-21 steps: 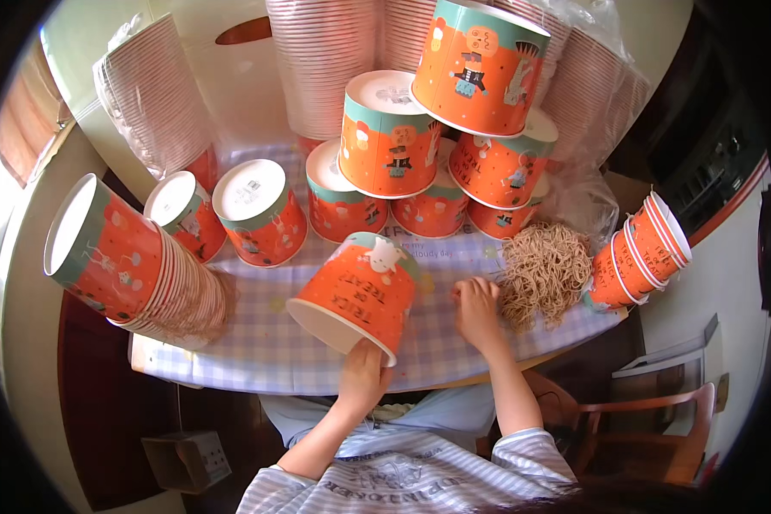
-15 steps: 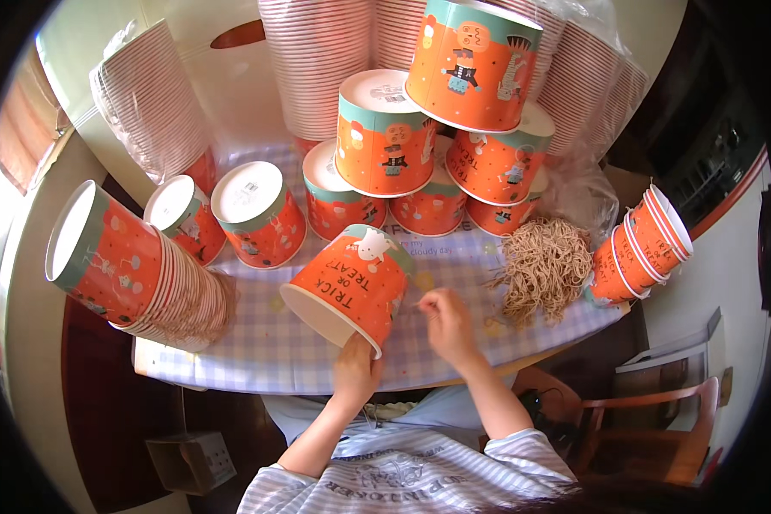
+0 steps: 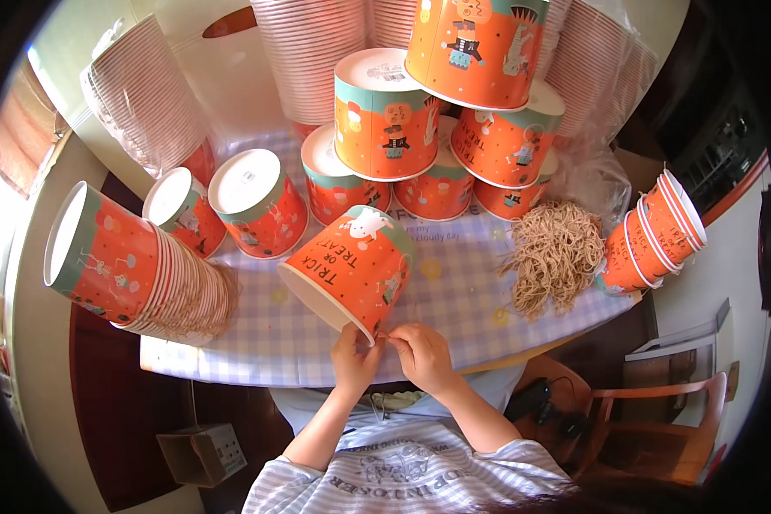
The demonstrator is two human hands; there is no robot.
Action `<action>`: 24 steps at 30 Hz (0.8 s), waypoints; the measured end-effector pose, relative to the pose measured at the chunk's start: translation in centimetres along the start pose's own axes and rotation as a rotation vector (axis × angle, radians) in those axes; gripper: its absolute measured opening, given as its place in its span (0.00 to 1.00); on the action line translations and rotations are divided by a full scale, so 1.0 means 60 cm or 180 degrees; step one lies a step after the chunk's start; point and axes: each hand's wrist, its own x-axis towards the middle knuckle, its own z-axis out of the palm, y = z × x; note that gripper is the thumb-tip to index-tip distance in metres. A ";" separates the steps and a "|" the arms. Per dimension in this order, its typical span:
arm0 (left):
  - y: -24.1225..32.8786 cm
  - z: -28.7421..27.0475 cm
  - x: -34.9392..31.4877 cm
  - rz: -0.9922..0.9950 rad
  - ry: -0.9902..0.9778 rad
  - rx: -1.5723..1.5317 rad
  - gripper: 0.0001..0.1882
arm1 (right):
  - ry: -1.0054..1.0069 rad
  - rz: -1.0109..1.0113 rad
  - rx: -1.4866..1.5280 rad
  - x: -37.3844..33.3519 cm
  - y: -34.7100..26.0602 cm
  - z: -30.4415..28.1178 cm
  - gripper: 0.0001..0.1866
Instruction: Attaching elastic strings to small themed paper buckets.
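Observation:
An orange paper bucket (image 3: 347, 264) with a green band and cartoon figures lies tilted on the table, its open mouth facing down and toward me. My left hand (image 3: 354, 361) grips its white rim at the near side, thumb and fingers on either side of the edge. Right beside it, my right hand (image 3: 421, 358) pinches at the same rim, fingertips closed. A small brownish bit shows between the two hands, too small to make out. To the right lies a loose heap of tan twine (image 3: 555, 257), apart from both hands.
Upside-down orange buckets (image 3: 385, 124) are piled at the back. A nested bucket stack (image 3: 116, 257) with twine hanging along it leans at the left, another (image 3: 655, 231) at the right. Tall bagged stacks (image 3: 146, 98) stand behind. A checked cloth (image 3: 257, 347) covers the table; a wooden chair (image 3: 651, 394) stands right.
My right hand has come left and down from beside the bucket to its rim, meeting my left hand. The bucket stays in about the same place.

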 end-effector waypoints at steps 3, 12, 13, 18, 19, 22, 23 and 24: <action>-0.007 -0.002 -0.003 -0.0117 -0.0085 0.0118 0.15 | -0.0028 0.0024 0.0015 0.000 0.001 0.000 0.08; -0.005 -0.001 -0.002 0.0020 -0.0044 0.0037 0.16 | -0.0106 0.0111 0.0055 0.002 0.005 0.000 0.09; -0.007 -0.001 -0.003 0.0019 -0.0043 0.0040 0.16 | -0.0106 0.0111 0.0058 0.003 0.005 0.001 0.09; -0.014 -0.001 -0.005 -0.0036 -0.0074 0.0061 0.16 | -0.0051 0.0091 0.0061 0.007 0.001 0.000 0.11; -0.012 -0.001 -0.005 -0.0037 -0.0074 0.0062 0.16 | -0.0052 0.0092 0.0063 0.007 0.001 0.000 0.11; -0.007 0.000 -0.003 0.0025 -0.0050 0.0042 0.15 | -0.0064 0.0145 0.0074 0.008 -0.001 -0.001 0.11; -0.006 0.000 -0.002 0.0038 -0.0038 0.0050 0.15 | -0.0098 0.0141 0.0045 0.009 -0.002 -0.002 0.12; -0.006 0.000 -0.002 0.0050 -0.0026 0.0058 0.15 | -0.0133 0.0138 0.0017 0.009 -0.003 -0.002 0.12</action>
